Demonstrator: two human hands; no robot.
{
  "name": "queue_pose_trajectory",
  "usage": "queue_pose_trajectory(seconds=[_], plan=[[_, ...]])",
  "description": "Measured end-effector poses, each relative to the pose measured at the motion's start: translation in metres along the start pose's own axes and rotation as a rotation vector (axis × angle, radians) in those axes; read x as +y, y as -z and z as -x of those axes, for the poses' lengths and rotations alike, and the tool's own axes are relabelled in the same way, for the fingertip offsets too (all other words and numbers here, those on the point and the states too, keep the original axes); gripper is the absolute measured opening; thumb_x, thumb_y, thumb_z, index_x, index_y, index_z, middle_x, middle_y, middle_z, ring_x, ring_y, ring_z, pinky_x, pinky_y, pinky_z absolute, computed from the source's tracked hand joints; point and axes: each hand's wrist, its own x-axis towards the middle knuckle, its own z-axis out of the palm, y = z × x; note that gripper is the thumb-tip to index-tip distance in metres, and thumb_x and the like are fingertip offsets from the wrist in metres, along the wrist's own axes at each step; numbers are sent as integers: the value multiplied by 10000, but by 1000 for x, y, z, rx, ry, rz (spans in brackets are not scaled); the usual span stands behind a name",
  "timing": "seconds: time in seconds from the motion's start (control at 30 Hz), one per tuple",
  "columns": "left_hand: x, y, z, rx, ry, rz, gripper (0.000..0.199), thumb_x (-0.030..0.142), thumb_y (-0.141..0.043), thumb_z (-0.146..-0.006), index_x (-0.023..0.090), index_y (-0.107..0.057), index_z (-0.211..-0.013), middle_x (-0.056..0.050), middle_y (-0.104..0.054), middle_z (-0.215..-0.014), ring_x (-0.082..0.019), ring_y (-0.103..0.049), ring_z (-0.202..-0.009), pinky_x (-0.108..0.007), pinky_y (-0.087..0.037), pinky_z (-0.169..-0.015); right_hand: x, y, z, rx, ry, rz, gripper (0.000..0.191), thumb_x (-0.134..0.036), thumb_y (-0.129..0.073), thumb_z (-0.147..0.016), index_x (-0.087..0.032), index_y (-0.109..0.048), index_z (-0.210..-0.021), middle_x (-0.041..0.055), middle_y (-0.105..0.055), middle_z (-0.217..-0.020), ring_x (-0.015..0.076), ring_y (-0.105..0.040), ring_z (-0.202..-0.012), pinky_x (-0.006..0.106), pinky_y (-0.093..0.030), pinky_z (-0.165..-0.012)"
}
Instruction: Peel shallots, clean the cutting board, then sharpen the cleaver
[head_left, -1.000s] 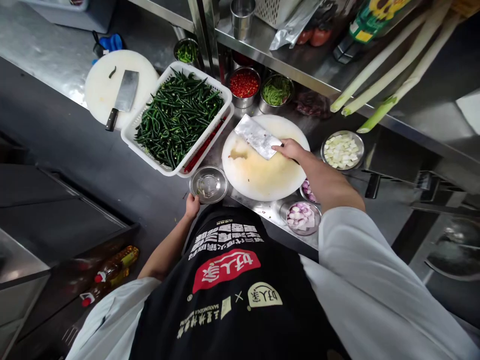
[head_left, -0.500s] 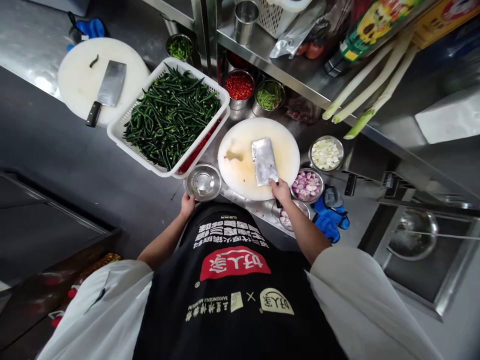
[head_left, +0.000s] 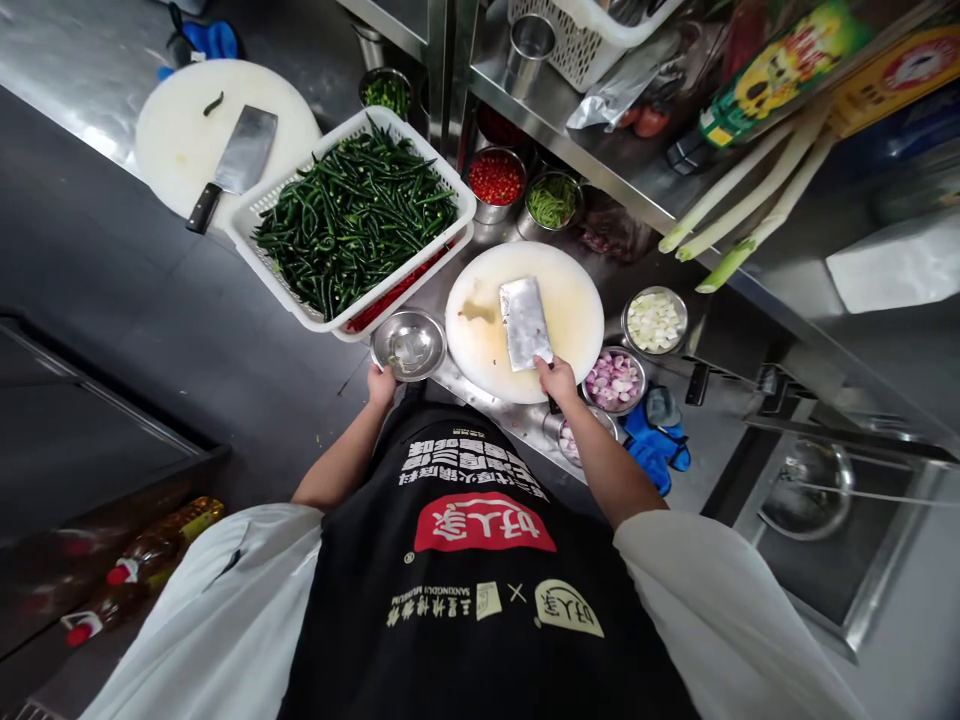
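My left hand (head_left: 382,384) grips the near left rim of a shiny metal bowl (head_left: 415,343), which looks nearly empty and sits at the counter's edge. My right hand (head_left: 556,378) is closed round the dark handle of a cleaver (head_left: 526,322); its wide blade, with smears on it, is over a round white cutting board (head_left: 480,358). A brownish wet patch shows on the board left of the blade. Beside the board's right edge stands a bowl of cut purple onions or shallots (head_left: 615,381), with another bowl (head_left: 568,440) partly hidden by my right forearm.
Green chilies (head_left: 360,220) fill a white basket (head_left: 241,240) at the left, beyond it another board (head_left: 161,130) with a second cleaver (head_left: 247,150). Metal pots, a shelf (head_left: 600,165) with leeks (head_left: 739,195) overhead, blue gloves (head_left: 654,440) and a sink (head_left: 862,590) lie beyond and right.
The view has shifted slightly. My left hand and the metal bowl it holds have moved a little away from me, the bowl now tilted slightly. My right hand keeps the cleaver over the board.
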Motion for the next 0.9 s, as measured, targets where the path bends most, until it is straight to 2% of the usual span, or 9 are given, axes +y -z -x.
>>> queue_pose_trajectory(seconds=[0.1, 0.23, 0.33, 0.47, 0.57, 0.63, 0.7, 0.8, 0.9], plan=[[13, -3, -9, 77, 64, 65, 230, 171, -616, -892, 181, -605, -1121, -70, -720, -936, -199, -694, -772, -409, -668, -753, -6, -3, 2, -22, 25, 17, 352, -567, -670, -1034, -220, -655, -983, -52, -534, -507, 196, -532, -449, 300, -473, -515], [19, 1, -16, 53, 55, 67, 226, 209, -695, -890, 182, -635, -1107, -57, -723, -884, -190, -677, -717, -371, -642, -708, -16, -18, 3, -85, 63, 79, 351, -552, -634, -1059, -205, -681, -1034, -54, -542, -521, 196, -551, -460, 294, -485, -533], [19, 4, -17, 36, 54, 68, 232, 245, -743, -892, 180, -648, -1093, -52, -723, -872, -189, -679, -715, -350, -627, -703, -31, -38, 11, -139, 109, 201, 355, -528, -587, -1089, -191, -697, -1087, -29, -612, -589, 197, -599, -507, 287, -509, -585], [19, 7, -16, -6, 56, 93, 243, 227, -739, -897, 191, -641, -1116, -39, -731, -884, -189, -690, -751, -360, -644, -752, -58, -73, 38, -188, 294, 459, 338, -529, -618, -1078, -210, -727, -1059, 90, -792, -889, 254, -752, -840, 309, -554, -799], [20, 9, -15, -34, 63, 99, 207, 199, -725, -904, 192, -636, -1091, -40, -729, -878, -204, -703, -788, -394, -657, -798, -69, -87, 50, -162, 348, 515, 331, -536, -614, -1078, -231, -741, -1061, 126, -820, -1054, 281, -760, -1016, 320, -544, -887], [20, 10, -14, -42, 60, 97, 192, 174, -715, -903, 187, -639, -1079, -53, -735, -888, -218, -712, -814, -413, -662, -810, -67, -81, 45, -107, 288, 432, 360, -554, -576, -1091, -230, -731, -1062, 112, -813, -1001, 266, -757, -946, 311, -549, -832], [20, 11, -15, -44, 59, 89, 190, 156, -703, -901, 183, -641, -1079, -62, -742, -902, -223, -717, -819, -416, -672, -804, -58, -63, 29, -45, 199, 295, 373, -563, -566, -1088, -221, -708, -1038, 72, -770, -843, 237, -720, -764, 295, -539, -712], [19, 13, -16, -61, 53, 77, 193, 167, -698, -902, 179, -639, -1085, -50, -749, -918, -199, -722, -782, -397, -690, -784, -41, -30, -3, 31, 105, 70, 352, -556, -622, -1060, -219, -658, -964, -9, -610, -592, 196, -571, -506, 284, -466, -534], [19, 14, -18, -60, 53, 84, 180, 155, -685, -903, 178, -639, -1075, -31, -747, -908, -183, -732, -747, -405, -703, -793, -33, -16, -22, 57, 86, -66, 319, -519, -678, -1037, -236, -613, -904, -48, -496, -482, 182, -478, -417, 291, -402, -460]])
